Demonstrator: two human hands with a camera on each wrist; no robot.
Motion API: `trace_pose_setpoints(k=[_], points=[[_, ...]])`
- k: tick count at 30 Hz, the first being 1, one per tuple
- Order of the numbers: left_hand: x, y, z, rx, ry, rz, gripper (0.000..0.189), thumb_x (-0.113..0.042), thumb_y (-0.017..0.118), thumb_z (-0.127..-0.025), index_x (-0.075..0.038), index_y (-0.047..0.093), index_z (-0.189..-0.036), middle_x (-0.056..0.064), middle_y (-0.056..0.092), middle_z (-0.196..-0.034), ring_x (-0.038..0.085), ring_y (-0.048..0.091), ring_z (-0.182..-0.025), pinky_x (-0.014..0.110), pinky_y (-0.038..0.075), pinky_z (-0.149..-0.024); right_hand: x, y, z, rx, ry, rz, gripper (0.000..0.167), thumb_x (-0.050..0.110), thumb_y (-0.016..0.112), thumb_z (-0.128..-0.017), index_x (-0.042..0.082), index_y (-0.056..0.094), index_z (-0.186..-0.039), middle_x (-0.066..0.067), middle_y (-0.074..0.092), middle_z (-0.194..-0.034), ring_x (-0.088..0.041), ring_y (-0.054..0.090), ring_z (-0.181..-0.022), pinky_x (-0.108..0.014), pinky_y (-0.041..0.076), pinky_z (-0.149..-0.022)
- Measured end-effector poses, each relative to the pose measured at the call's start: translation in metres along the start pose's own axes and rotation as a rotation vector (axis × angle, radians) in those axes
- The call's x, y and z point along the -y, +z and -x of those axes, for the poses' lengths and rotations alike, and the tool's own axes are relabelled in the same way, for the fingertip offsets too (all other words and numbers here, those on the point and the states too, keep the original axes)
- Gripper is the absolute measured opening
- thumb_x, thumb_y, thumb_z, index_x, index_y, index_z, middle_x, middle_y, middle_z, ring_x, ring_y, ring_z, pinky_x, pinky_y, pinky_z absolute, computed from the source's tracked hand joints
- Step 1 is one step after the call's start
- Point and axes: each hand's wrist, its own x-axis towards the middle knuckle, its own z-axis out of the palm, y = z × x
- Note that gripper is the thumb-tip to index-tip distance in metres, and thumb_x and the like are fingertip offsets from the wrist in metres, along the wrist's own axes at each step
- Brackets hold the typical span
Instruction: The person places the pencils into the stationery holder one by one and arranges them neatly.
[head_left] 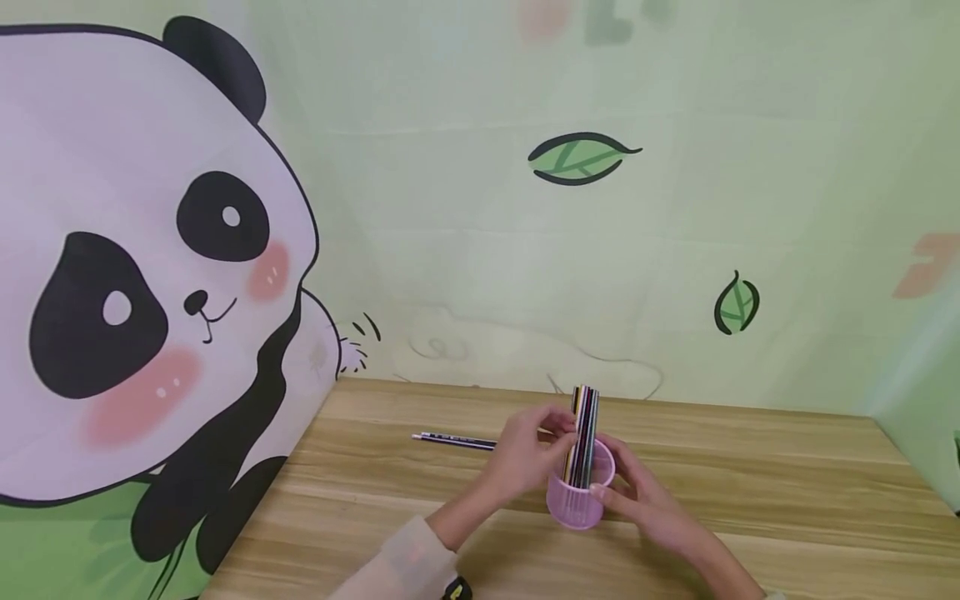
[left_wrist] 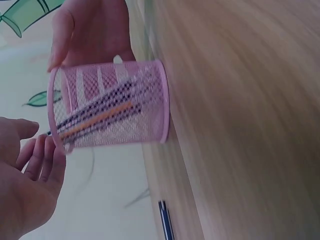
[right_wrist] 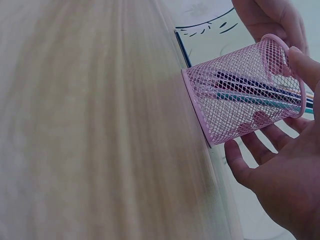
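Note:
A pink mesh pen cup (head_left: 576,506) stands upright on the table with a bundle of colored pencils (head_left: 585,429) in it, their upper ends rising well above the rim. My left hand (head_left: 528,446) holds the bundle between thumb and fingers just over the rim. The right hand (head_left: 645,496) grips the cup from its right side, thumb at the near rim and fingers round the far wall. Through the mesh, the pencils' lower ends (left_wrist: 107,112) show at a slant. In the right wrist view, the right hand's fingers (right_wrist: 260,145) curve under the cup's side.
Left of the cup, a pair of dark pencils (head_left: 453,441) lies on the wooden table (head_left: 750,500), partly hidden by the left hand. Behind rises a pale green backdrop (head_left: 450,208) with a panda and leaves. A small black object (head_left: 457,589) shows by the left sleeve.

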Motion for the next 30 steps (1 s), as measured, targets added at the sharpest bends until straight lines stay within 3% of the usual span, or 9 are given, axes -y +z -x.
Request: trace_pose_setpoints(k=[7, 15, 23, 30], points=[[0.015, -0.024, 0.001, -0.027, -0.043, -0.089, 0.021, -0.005, 0.074, -0.099, -0.005, 0.071, -0.119, 0.004, 0.074, -0.105, 0.012, 0.069, -0.095, 0.027, 0.060, -0.087, -0.002, 0.001, -0.001, 0.003, -0.001, -0.013, 0.069, 0.006, 0.064, -0.104, 0.010, 0.030, -0.164, -0.029, 0.039, -0.162, -0.054, 0.037, -0.146, -0.026, 0.047, -0.107], [0.044, -0.050, 0.004, 0.059, -0.093, -0.230, 0.021, -0.006, 0.074, -0.099, -0.003, 0.071, -0.119, 0.013, 0.075, -0.110, 0.020, 0.070, -0.100, 0.034, 0.060, -0.089, -0.002, 0.000, 0.000, -0.007, 0.004, 0.001, 0.068, 0.006, 0.065, -0.104, 0.009, 0.031, -0.163, -0.028, 0.041, -0.161, -0.054, 0.037, -0.146, -0.026, 0.046, -0.107], [0.069, -0.060, 0.012, 0.208, -0.138, -0.447, 0.025, -0.009, 0.078, -0.096, 0.000, 0.072, -0.119, 0.007, 0.073, -0.111, 0.023, 0.069, -0.107, 0.038, 0.058, -0.096, -0.001, -0.002, 0.002, 0.004, 0.015, 0.002, 0.068, 0.007, 0.064, -0.105, 0.012, 0.031, -0.164, -0.029, 0.040, -0.161, -0.057, 0.038, -0.145, -0.026, 0.048, -0.106], [0.078, -0.062, 0.012, 0.235, -0.132, -0.520, 0.019, -0.008, 0.079, -0.095, -0.003, 0.073, -0.112, 0.006, 0.073, -0.108, 0.022, 0.069, -0.104, 0.038, 0.058, -0.096, -0.001, -0.002, 0.001, 0.013, 0.013, -0.002, 0.069, 0.008, 0.064, -0.105, 0.011, 0.030, -0.164, -0.031, 0.038, -0.161, -0.058, 0.039, -0.144, -0.027, 0.049, -0.105]])
